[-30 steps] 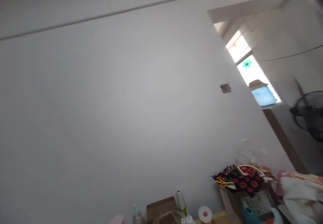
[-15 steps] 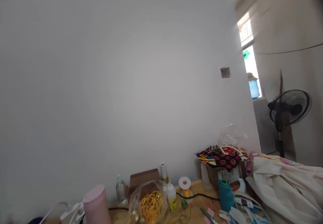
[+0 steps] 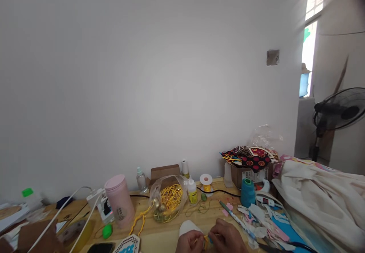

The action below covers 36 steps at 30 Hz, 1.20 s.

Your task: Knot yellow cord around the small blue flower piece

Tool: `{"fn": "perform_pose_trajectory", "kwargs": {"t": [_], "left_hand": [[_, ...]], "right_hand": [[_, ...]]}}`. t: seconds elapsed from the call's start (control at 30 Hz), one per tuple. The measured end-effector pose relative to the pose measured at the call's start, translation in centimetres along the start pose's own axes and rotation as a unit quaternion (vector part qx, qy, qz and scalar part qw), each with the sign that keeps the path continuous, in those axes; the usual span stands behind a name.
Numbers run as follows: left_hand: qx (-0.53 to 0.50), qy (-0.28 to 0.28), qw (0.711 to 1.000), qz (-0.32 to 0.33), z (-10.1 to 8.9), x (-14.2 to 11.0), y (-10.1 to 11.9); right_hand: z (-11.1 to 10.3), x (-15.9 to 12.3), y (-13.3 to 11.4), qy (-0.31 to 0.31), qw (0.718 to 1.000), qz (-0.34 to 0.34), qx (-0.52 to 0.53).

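Note:
Both hands are low at the bottom edge, close together over the table. My left hand (image 3: pixel 190 241) is closed in a pinch, with a bit of yellow cord (image 3: pixel 205 239) between its fingers and the other hand. My right hand (image 3: pixel 228 237) is also closed, its fingertips meeting at the cord beside a small blue piece whose kind I cannot make out. Just behind the left hand lies a white rounded piece (image 3: pixel 189 226), partly covered by it. Left of the hands is a white-framed lattice piece with blue shapes (image 3: pixel 127 244), trailing yellow cord.
A plastic bag of yellow cord and bells (image 3: pixel 171 198), a glue bottle (image 3: pixel 192 192) and a cord spool (image 3: pixel 206 182) stand behind. On the right are a teal thread cone (image 3: pixel 247 193), scraps, a pen (image 3: pixel 234 213) and white cloth (image 3: pixel 319 192). A pink tumbler (image 3: pixel 119 201) stands left.
The view has tilted down and turned slightly left. Both hands, the lattice piece and more of the tabletop have come into sight at the bottom.

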<state>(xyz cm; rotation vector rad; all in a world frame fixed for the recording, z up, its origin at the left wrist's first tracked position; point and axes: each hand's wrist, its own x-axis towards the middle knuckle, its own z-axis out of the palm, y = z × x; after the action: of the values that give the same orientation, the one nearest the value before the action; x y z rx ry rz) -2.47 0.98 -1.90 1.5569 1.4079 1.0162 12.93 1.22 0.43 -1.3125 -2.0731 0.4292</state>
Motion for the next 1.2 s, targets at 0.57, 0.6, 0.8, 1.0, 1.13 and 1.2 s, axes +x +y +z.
{"fn": "perform_pose_trajectory", "kwargs": {"t": [0.57,0.6,0.8,1.0,1.13,1.2], "left_hand": [[-0.070,0.027,0.997,-0.012,-0.3,-1.4,2.1],[-0.066,0.028,0.997,-0.012,-0.3,-1.4,2.1],[-0.027,0.019,0.999,-0.001,-0.4,-1.6,2.3],[-0.011,-0.007,1.000,0.004,-0.5,-1.4,2.2],[-0.016,-0.017,1.000,0.003,-0.6,-1.4,2.2],[-0.023,-0.010,1.000,0.006,-0.6,-1.4,2.4]], "right_hand": [[-0.4,0.1,0.2,-0.031,0.998,-0.023,0.044],[-0.4,0.1,0.2,-0.030,0.998,-0.018,0.049],[-0.4,0.1,0.0,-0.027,0.998,-0.019,0.054],[0.3,-0.1,0.3,-0.017,0.999,-0.018,0.033],[0.3,-0.2,0.3,-0.018,0.999,-0.012,0.041],[-0.1,-0.3,0.2,-0.010,0.999,-0.001,0.048]]}}
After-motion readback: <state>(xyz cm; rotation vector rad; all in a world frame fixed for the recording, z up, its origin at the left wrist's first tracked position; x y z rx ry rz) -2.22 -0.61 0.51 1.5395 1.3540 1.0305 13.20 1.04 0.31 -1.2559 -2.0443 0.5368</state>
